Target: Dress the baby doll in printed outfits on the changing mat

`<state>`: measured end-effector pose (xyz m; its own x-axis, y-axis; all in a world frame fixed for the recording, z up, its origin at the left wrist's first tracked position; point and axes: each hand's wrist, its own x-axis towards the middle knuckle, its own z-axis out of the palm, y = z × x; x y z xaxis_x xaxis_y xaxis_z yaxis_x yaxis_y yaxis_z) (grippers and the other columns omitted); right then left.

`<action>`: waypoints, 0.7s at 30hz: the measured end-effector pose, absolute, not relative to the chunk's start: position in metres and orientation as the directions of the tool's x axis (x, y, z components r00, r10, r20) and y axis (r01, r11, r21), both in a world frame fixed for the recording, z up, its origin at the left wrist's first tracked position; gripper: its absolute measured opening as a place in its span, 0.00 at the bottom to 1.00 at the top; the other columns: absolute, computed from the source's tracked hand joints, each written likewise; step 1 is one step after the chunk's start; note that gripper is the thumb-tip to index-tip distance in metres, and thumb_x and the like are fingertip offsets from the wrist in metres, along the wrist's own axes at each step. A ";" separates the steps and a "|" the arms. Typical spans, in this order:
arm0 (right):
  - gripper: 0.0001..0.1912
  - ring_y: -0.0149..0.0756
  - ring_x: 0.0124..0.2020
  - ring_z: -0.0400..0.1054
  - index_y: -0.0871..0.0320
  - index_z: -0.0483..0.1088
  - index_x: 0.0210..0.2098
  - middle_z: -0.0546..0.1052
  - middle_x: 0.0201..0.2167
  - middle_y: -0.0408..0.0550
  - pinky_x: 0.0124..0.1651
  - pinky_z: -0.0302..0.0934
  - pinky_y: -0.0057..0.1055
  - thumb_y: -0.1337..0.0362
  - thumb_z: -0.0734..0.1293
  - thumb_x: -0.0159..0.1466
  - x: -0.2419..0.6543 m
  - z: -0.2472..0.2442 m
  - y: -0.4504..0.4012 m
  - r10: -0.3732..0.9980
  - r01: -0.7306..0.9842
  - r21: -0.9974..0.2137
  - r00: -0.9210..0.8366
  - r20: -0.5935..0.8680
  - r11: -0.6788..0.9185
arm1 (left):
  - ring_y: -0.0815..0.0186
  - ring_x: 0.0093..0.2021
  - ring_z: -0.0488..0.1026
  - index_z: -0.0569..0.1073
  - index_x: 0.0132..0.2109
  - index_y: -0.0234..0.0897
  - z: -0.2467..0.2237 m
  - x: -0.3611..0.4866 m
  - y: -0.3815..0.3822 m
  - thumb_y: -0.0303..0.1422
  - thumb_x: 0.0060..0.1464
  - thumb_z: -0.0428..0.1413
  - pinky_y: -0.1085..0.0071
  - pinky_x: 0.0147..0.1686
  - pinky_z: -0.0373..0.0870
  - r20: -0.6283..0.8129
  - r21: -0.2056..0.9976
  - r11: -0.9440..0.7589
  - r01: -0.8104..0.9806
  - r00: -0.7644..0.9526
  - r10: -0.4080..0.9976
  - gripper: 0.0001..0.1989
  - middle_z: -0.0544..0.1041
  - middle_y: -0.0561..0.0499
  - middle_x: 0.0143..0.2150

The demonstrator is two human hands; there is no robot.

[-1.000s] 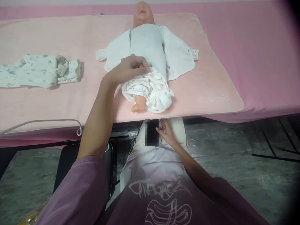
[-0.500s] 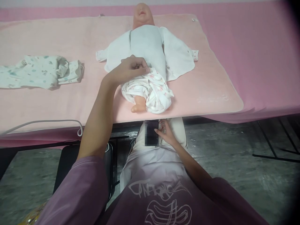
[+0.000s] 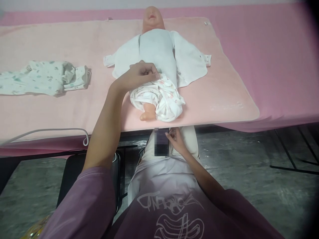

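A doll [image 3: 152, 20] lies on its back on the pink mat, wearing an opened white top [image 3: 157, 46] with the sleeves spread. Patterned white pants [image 3: 169, 99] are bunched around its legs, and one bare foot [image 3: 148, 112] sticks out. Over the doll's waist is my left hand [image 3: 143, 73], its curled fingers pinching the top edge of the pants. Down in my lap, my right hand [image 3: 175, 137] is closed on the right edge of a dark phone [image 3: 161, 142], which is partly pixelated.
Folded patterned clothes [image 3: 47, 78] lie on the mat [image 3: 224, 96] at the left. A white cable [image 3: 62, 129] curls along the front edge there. Black chairs [image 3: 72, 179] and metal legs [image 3: 294, 168] stand below the table.
The phone screen in my lap now looks slightly brighter, and my right thumb has shifted a little up it. The table scene sits slightly lower in view; my left hand keeps its grip.
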<state>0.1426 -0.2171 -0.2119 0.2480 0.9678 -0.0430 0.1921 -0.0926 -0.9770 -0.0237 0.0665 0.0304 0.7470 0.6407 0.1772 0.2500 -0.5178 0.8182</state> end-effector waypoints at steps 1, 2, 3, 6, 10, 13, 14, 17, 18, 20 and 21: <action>0.20 0.36 0.36 0.67 0.51 0.65 0.48 0.72 0.45 0.47 0.45 0.71 0.38 0.44 0.71 0.73 0.143 -0.211 -0.217 0.969 0.192 -0.977 0.242 -0.043 -0.091 | 0.64 0.33 0.67 0.80 0.38 0.40 0.031 -0.024 0.066 0.46 0.66 0.66 0.64 0.38 0.62 0.175 0.818 -0.517 0.252 0.746 0.642 0.14 0.67 0.52 0.31; 0.21 0.36 0.37 0.67 0.51 0.65 0.49 0.72 0.46 0.47 0.46 0.71 0.38 0.44 0.72 0.72 0.143 -0.210 -0.218 0.972 0.193 -0.977 0.232 -0.039 -0.086 | 0.64 0.34 0.68 0.80 0.38 0.40 0.031 -0.024 0.066 0.46 0.66 0.66 0.64 0.38 0.63 0.175 0.817 -0.517 0.256 0.745 0.644 0.14 0.67 0.52 0.31; 0.22 0.36 0.37 0.67 0.51 0.65 0.50 0.72 0.47 0.47 0.47 0.71 0.39 0.44 0.73 0.71 0.144 -0.209 -0.220 0.975 0.196 -0.977 0.219 -0.035 -0.079 | 0.64 0.34 0.68 0.81 0.38 0.41 0.031 -0.024 0.066 0.46 0.66 0.66 0.64 0.39 0.64 0.176 0.815 -0.519 0.258 0.743 0.646 0.14 0.68 0.51 0.31; 0.28 0.38 0.40 0.68 0.51 0.64 0.55 0.71 0.51 0.49 0.49 0.72 0.40 0.46 0.77 0.67 0.147 -0.209 -0.224 0.984 0.219 -0.974 0.174 -0.024 -0.062 | 0.63 0.35 0.70 0.81 0.38 0.41 0.031 -0.024 0.066 0.46 0.66 0.66 0.63 0.40 0.67 0.173 0.813 -0.520 0.262 0.745 0.645 0.14 0.68 0.51 0.31; 0.32 0.38 0.40 0.67 0.51 0.64 0.57 0.71 0.53 0.50 0.47 0.72 0.40 0.47 0.80 0.63 0.147 -0.211 -0.224 0.986 0.248 -0.967 0.165 -0.011 -0.052 | 0.61 0.36 0.72 0.80 0.38 0.42 0.031 -0.024 0.066 0.46 0.66 0.66 0.62 0.40 0.67 0.176 0.809 -0.523 0.266 0.740 0.649 0.14 0.68 0.51 0.30; 0.22 0.36 0.36 0.67 0.51 0.65 0.50 0.72 0.48 0.47 0.44 0.71 0.39 0.46 0.74 0.69 0.145 -0.211 -0.219 0.974 0.216 -0.973 0.222 -0.032 -0.081 | 0.63 0.35 0.69 0.81 0.38 0.43 0.030 -0.025 0.067 0.48 0.66 0.66 0.63 0.38 0.64 0.171 0.811 -0.522 0.266 0.744 0.646 0.15 0.67 0.52 0.29; 0.20 0.36 0.36 0.67 0.51 0.64 0.49 0.72 0.46 0.46 0.44 0.70 0.38 0.45 0.72 0.72 0.144 -0.210 -0.217 0.971 0.201 -0.975 0.235 -0.043 -0.092 | 0.64 0.35 0.67 0.81 0.38 0.43 0.030 -0.025 0.068 0.48 0.66 0.66 0.63 0.38 0.63 0.166 0.812 -0.519 0.269 0.745 0.646 0.15 0.67 0.52 0.29; 0.20 0.36 0.36 0.67 0.51 0.65 0.48 0.72 0.45 0.46 0.44 0.70 0.38 0.45 0.71 0.72 0.143 -0.209 -0.216 0.971 0.189 -0.977 0.233 -0.048 -0.093 | 0.65 0.34 0.64 0.81 0.38 0.42 0.030 -0.024 0.067 0.47 0.66 0.66 0.63 0.37 0.61 0.164 0.811 -0.516 0.275 0.740 0.652 0.14 0.67 0.52 0.31; 0.21 0.36 0.36 0.66 0.51 0.64 0.49 0.72 0.45 0.46 0.45 0.70 0.39 0.45 0.73 0.70 0.144 -0.209 -0.217 0.973 0.199 -0.976 0.226 -0.041 -0.088 | 0.65 0.34 0.65 0.80 0.38 0.42 0.030 -0.024 0.066 0.46 0.66 0.66 0.63 0.37 0.61 0.169 0.812 -0.517 0.273 0.737 0.655 0.14 0.67 0.51 0.31; 0.26 0.37 0.38 0.66 0.51 0.64 0.50 0.71 0.47 0.47 0.45 0.71 0.39 0.45 0.77 0.66 0.145 -0.209 -0.219 0.977 0.226 -0.971 0.213 -0.034 -0.083 | 0.64 0.34 0.67 0.80 0.38 0.41 0.031 -0.024 0.065 0.45 0.66 0.66 0.63 0.38 0.62 0.173 0.816 -0.514 0.266 0.734 0.656 0.13 0.66 0.51 0.31; 0.28 0.37 0.39 0.66 0.51 0.64 0.50 0.71 0.48 0.47 0.45 0.71 0.39 0.46 0.79 0.64 0.145 -0.209 -0.220 0.978 0.241 -0.967 0.207 -0.035 -0.085 | 0.64 0.34 0.67 0.80 0.38 0.41 0.031 -0.024 0.065 0.44 0.66 0.66 0.63 0.38 0.62 0.172 0.818 -0.511 0.263 0.736 0.655 0.13 0.66 0.51 0.31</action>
